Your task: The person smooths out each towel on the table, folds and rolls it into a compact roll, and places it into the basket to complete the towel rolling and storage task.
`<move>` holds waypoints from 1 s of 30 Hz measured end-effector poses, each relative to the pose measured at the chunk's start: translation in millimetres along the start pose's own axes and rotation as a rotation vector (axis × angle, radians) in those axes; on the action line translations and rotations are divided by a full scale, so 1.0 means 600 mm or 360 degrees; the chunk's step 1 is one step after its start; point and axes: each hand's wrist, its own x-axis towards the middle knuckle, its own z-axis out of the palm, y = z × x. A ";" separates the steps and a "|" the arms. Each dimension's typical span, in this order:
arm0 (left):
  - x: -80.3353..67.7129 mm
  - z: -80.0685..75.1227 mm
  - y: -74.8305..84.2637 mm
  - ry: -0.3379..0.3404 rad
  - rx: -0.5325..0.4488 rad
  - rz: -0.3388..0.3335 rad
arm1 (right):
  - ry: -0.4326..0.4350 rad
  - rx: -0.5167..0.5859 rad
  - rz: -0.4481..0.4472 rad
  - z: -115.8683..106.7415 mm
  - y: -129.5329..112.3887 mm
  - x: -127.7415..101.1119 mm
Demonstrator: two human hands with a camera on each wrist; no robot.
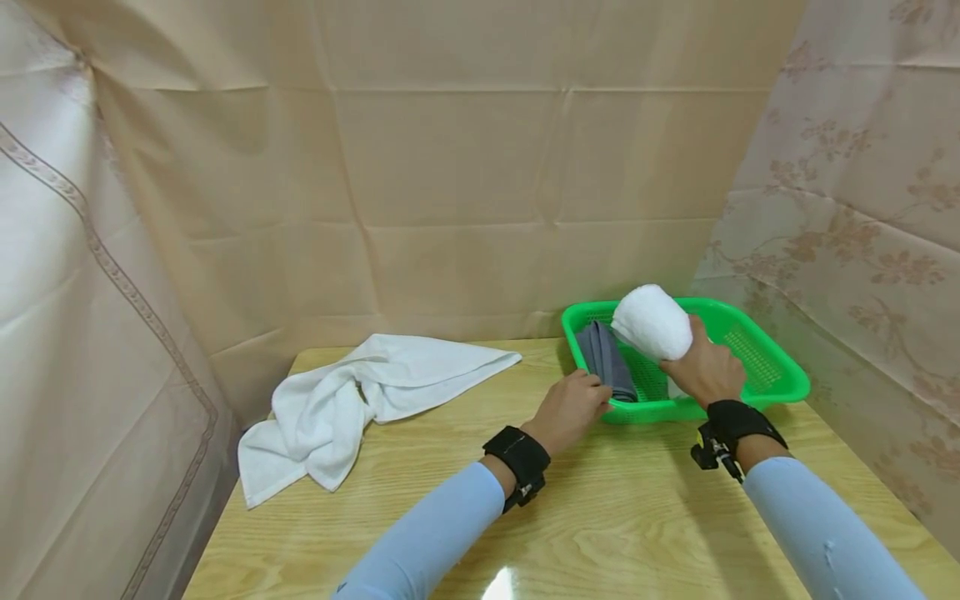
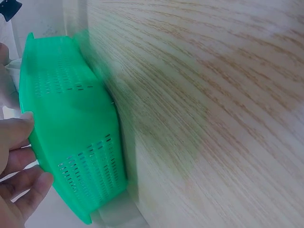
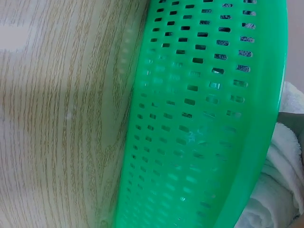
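1. I see a pale wooden table (image 1: 585, 517) closed in by beige cloth walls; everything I work with sits on its far half

2. A loose white towel (image 1: 352, 404) lies crumpled at the far left of the table, well apart from both hands

3. A green perforated basket (image 1: 772, 367) rests at the far right edge of the table, and a folded grey cloth (image 1: 606, 360) lies inside its left part

4. A rolled white towel (image 1: 654, 322) is held above the basket, just right of the grey cloth; in my judgement it should go down beside the grey cloth, kept tight so the roll does not unwind

5. My right hand (image 1: 701, 371) grips the lower end of the roll, fingers curled around it; easing off only once the roll rests on the basket floor seems wise

6. My left hand (image 1: 570, 410) is at the basket's near rim, fingers close together and touching the green edge next to the grey cloth; I judge it steadies the basket, and light pressure should stop it sliding
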 end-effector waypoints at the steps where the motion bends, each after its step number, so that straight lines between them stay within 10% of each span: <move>1: 0.000 0.000 0.000 -0.0002 0.0002 0.0001 | 0.0000 0.0002 0.0004 0.000 0.000 0.000; 30: -0.001 0.002 0.002 0.0018 0.0057 0.0014 | -0.0051 0.0007 0.0081 0.015 0.009 -0.006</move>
